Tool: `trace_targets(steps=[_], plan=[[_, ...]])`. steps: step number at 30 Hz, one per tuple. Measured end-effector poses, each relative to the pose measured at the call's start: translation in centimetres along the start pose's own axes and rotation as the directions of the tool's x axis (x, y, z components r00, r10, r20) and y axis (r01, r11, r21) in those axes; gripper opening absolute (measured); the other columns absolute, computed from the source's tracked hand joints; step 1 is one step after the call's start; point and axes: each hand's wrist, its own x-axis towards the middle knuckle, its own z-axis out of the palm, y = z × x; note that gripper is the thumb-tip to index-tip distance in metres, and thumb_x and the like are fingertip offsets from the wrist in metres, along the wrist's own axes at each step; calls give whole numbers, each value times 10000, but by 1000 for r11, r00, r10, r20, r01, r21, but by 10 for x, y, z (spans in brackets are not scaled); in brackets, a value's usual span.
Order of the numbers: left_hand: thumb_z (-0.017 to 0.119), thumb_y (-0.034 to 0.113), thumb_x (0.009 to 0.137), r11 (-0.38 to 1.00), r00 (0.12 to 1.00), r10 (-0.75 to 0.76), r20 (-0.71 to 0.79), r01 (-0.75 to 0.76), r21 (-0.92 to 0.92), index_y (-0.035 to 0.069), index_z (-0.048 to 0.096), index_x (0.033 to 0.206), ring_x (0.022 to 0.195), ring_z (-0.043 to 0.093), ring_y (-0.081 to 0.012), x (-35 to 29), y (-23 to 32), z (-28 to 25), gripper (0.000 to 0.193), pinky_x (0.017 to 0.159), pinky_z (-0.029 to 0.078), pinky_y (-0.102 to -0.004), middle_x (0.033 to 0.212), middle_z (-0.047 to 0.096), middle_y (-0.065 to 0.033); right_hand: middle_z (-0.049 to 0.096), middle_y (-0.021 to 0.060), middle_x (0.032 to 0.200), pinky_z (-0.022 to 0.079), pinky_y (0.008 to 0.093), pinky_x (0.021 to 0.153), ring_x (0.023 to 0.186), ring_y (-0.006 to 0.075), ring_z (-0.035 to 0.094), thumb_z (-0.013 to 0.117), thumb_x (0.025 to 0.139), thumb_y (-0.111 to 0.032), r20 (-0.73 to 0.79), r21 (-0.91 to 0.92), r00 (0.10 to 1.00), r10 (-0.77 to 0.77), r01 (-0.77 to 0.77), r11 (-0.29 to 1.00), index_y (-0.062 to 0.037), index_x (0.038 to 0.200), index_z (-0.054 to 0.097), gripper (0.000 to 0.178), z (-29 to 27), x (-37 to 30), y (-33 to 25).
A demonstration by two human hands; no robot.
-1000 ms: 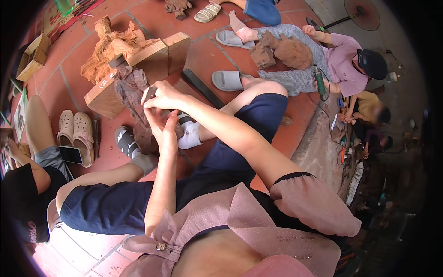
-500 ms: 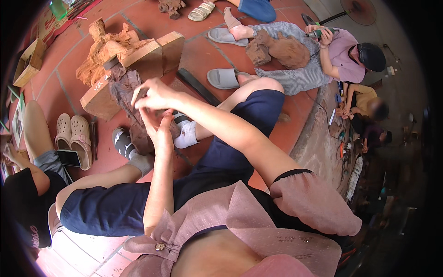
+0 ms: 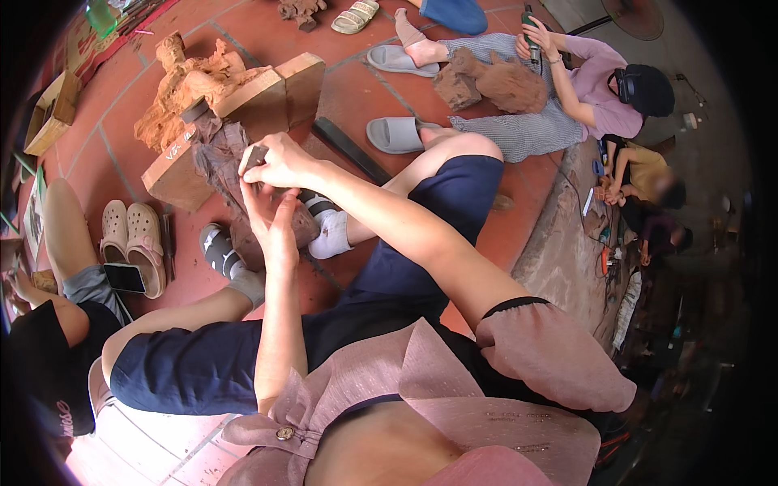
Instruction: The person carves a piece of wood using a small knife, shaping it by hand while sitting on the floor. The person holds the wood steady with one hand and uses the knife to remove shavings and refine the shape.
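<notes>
My right hand [image 3: 285,164] is closed, pinching a small dark flat-edged piece [image 3: 256,156]; I cannot make out its kind. Just below it is my left hand [image 3: 274,231], its fingers and thumb stretched apart, the fingertips close to or touching the right hand. Behind both hands a dark brown wood carving [image 3: 217,158] stands on the floor between my feet, its lower part partly hidden by my hands.
Beyond the carving stands an orange-brown wooden figure [image 3: 194,81] with wood blocks [image 3: 255,101]. A dark bar [image 3: 350,150] lies to its right. Beige clogs [image 3: 132,239] and a phone [image 3: 124,278] are at left. A person [image 3: 596,93] holds a green power tool [image 3: 531,36] beside another carving [image 3: 506,85].
My right hand has turned slightly, so the dark piece in its fingers shows more. My left hand has barely moved. The person at upper right has swung the power tool upright.
</notes>
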Motion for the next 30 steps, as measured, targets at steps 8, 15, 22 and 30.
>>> trace_targets(steps=[8,15,22,30], plan=[[577,-2,822,1000,1000,16,-11,-15,23,79,190,1442,990,556,-171,-5,-2,6,735,790,473,-267,1181,527,-103,681,137,752,522,360,690,718,265,669,693,703,-178,-13,-104,999,-50,48,993,-114,863,720,175,13,0,15],[572,-18,822,998,998,60,-17,-59,15,78,124,1463,959,559,-161,-8,-6,6,789,800,476,-271,1159,536,-102,680,150,744,519,344,663,706,248,671,707,699,-164,32,42,999,30,-31,999,-81,848,708,171,11,-1,2],[568,-49,814,998,997,70,-13,-70,0,90,95,1476,995,556,-170,0,-7,-4,825,806,481,-284,1196,525,-123,677,158,739,532,356,661,718,265,677,692,698,-181,-50,30,999,0,1,1000,-87,832,710,164,13,-2,-6],[588,-29,809,997,998,44,43,-46,62,100,49,1489,1012,544,-179,5,-6,-6,877,817,477,-287,1202,519,-131,682,150,763,531,370,664,725,293,674,687,712,-212,-96,-17,995,-25,24,1000,-76,816,702,172,11,-1,-6]])
